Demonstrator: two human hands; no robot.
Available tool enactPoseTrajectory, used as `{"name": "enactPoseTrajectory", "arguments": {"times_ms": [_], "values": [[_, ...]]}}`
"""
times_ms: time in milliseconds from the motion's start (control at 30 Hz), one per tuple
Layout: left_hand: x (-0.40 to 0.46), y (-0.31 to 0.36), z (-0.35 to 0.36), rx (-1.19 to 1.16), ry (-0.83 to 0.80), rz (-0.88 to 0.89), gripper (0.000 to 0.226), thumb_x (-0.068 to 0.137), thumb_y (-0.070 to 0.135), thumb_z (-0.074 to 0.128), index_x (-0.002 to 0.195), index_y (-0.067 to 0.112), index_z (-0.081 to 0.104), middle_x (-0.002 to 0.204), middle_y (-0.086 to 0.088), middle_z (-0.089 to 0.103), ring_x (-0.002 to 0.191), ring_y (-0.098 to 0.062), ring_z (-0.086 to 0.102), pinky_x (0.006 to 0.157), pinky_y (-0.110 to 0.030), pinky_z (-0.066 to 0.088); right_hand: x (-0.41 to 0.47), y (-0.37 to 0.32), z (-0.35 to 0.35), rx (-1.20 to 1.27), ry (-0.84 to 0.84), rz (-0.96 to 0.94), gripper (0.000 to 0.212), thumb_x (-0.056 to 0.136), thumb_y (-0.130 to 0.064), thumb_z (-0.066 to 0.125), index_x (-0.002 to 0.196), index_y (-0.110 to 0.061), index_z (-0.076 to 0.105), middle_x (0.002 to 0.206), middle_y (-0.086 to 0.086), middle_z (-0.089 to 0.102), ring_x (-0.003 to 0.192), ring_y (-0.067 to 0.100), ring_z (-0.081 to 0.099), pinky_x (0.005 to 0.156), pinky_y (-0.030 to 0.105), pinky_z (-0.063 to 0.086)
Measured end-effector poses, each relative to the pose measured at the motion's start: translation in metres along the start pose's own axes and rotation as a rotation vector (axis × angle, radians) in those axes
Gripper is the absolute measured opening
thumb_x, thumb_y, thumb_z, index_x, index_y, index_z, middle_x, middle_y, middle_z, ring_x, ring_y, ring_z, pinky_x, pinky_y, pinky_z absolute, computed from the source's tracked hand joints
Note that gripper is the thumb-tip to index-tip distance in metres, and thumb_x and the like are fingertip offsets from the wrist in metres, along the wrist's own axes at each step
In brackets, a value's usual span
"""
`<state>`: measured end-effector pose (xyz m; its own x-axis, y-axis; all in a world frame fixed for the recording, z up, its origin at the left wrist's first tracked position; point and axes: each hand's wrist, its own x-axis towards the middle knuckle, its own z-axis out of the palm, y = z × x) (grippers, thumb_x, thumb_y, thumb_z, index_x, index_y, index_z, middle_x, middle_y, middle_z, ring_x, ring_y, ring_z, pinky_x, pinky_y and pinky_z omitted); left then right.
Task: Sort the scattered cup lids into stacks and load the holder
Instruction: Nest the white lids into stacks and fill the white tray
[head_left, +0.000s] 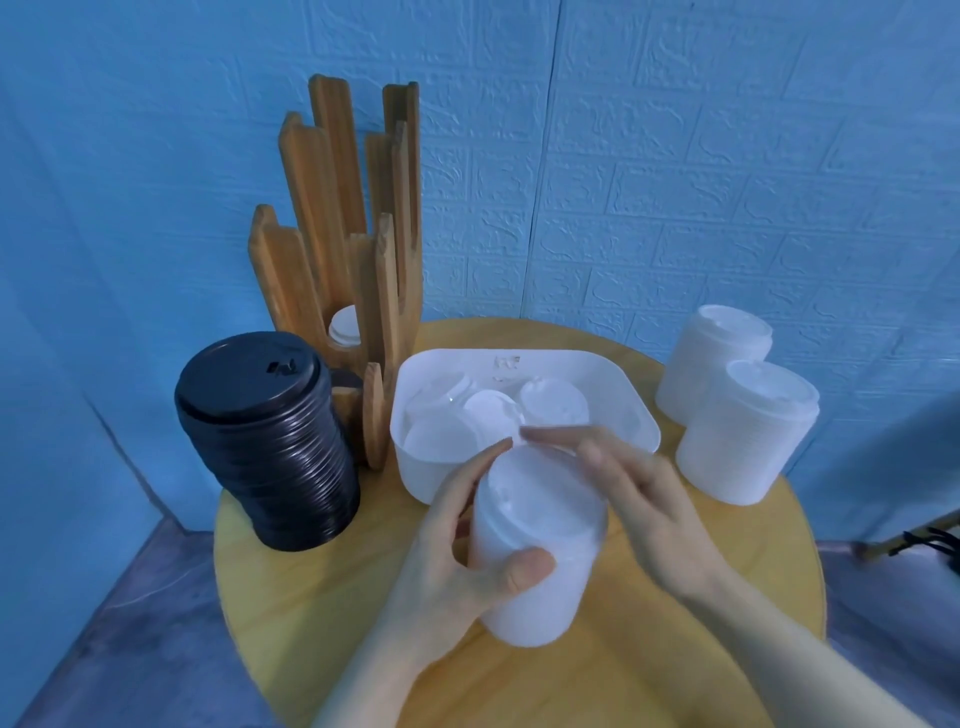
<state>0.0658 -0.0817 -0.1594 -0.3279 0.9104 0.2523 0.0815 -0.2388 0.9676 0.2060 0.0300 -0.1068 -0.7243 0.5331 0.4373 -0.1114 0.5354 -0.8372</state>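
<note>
Two hands work one white lid stack (540, 551) above the near surface (291, 597): left hand (467, 561) wraps its side, thumb in front; right hand (623, 488) lies flat, fingers together, over its top. Stack axis tilts toward the bin (639, 415). Wooden holder (337, 249) stands far-left, nearer the left hand.

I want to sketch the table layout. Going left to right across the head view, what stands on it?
black lid stack → wooden holder → white bin → two white lid stacks
</note>
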Motion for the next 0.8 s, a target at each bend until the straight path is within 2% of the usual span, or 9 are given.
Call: {"name": "enactPoseTrajectory", "arguments": {"times_ms": [67,133,200,267,367,433,533,700,800], "values": [[0.001,-0.009,-0.003,0.022,0.023,-0.006,0.088,0.056,0.043,0.082,0.137,0.033,0.049,0.131,0.025,0.060,0.122,0.004,0.055,0.092,-0.011,0.045,0.026,0.010,-0.017,-0.093,0.112,0.077,0.025,0.098,-0.030,0.053,0.117,-0.022,0.066,0.115,-0.010,0.069,0.116,0.004,0.059,0.094,0.017,0.043],[0.000,-0.013,-0.002,0.001,0.038,0.015,0.091,0.056,0.047,0.084,0.138,0.033,0.048,0.133,0.026,0.058,0.125,0.005,0.052,0.093,-0.009,0.043,0.061,0.031,-0.038,-0.355,0.148,0.152,0.033,0.092,-0.025,0.065,0.125,-0.022,0.060,0.120,-0.006,0.066,0.114,0.009,0.059,0.091,0.022,0.045],[0.000,-0.015,0.002,0.001,0.057,-0.005,0.098,0.054,0.063,0.086,0.139,0.033,0.045,0.133,0.027,0.056,0.126,0.006,0.051,0.094,-0.009,0.043,0.089,0.053,-0.048,-0.627,0.020,0.329,0.057,0.087,-0.027,0.071,0.138,-0.018,0.048,0.134,0.003,0.056,0.122,0.018,0.052,0.099,0.031,0.043],[-0.001,-0.016,0.004,0.008,0.064,-0.012,0.102,0.053,0.074,0.081,0.140,0.035,0.044,0.134,0.026,0.055,0.128,0.004,0.049,0.096,-0.010,0.042,0.106,0.073,-0.050,-0.823,-0.171,0.459,0.073,0.085,-0.036,0.071,0.147,-0.016,0.037,0.147,0.008,0.044,0.136,0.024,0.039,0.109,0.036,0.033],[-0.001,-0.017,0.004,0.019,0.072,-0.012,0.103,0.054,0.077,0.079,0.141,0.035,0.042,0.134,0.026,0.054,0.129,0.002,0.049,0.097,-0.011,0.042,0.117,0.087,-0.040,-1.055,-0.335,0.548,0.081,0.086,-0.059,0.060,0.150,-0.022,0.029,0.153,0.008,0.036,0.143,0.026,0.025,0.114,0.037,0.016],[-0.001,-0.016,0.003,0.024,0.072,-0.012,0.103,0.055,0.077,0.079,0.141,0.035,0.041,0.134,0.026,0.055,0.129,0.002,0.049,0.098,-0.012,0.042,0.117,0.094,-0.034,-1.155,-0.363,0.572,0.083,0.084,-0.070,0.052,0.150,-0.025,0.030,0.150,0.007,0.041,0.141,0.026,0.029,0.113,0.039,0.013],[0.000,-0.018,0.003,0.021,0.063,-0.018,0.104,0.056,0.075,0.080,0.143,0.034,0.040,0.137,0.023,0.054,0.131,-0.001,0.049,0.100,-0.015,0.042,0.112,0.091,-0.034,-1.131,-0.293,0.547,0.081,0.081,-0.069,0.056,0.146,-0.026,0.035,0.145,0.006,0.045,0.138,0.025,0.035,0.110,0.039,0.016],[-0.001,-0.020,0.001,0.024,0.057,-0.007,0.102,0.055,0.075,0.080,0.142,0.038,0.042,0.138,0.024,0.053,0.132,0.000,0.047,0.100,-0.014,0.042,0.101,0.064,-0.047,-1.065,-0.163,0.411,0.076,0.083,-0.046,0.069,0.147,-0.032,0.031,0.148,0.000,0.035,0.140,0.023,0.025,0.111,0.040,0.014],[-0.001,-0.020,0.000,0.005,0.081,-0.008,0.099,0.055,0.072,0.082,0.140,0.035,0.046,0.138,0.019,0.053,0.132,-0.004,0.048,0.101,-0.018,0.043,0.082,0.035,-0.062,-0.645,-0.173,0.301,0.073,0.077,-0.032,0.077,0.138,-0.044,0.038,0.142,-0.015,0.042,0.139,0.010,0.030,0.114,0.038,0.017]]}}
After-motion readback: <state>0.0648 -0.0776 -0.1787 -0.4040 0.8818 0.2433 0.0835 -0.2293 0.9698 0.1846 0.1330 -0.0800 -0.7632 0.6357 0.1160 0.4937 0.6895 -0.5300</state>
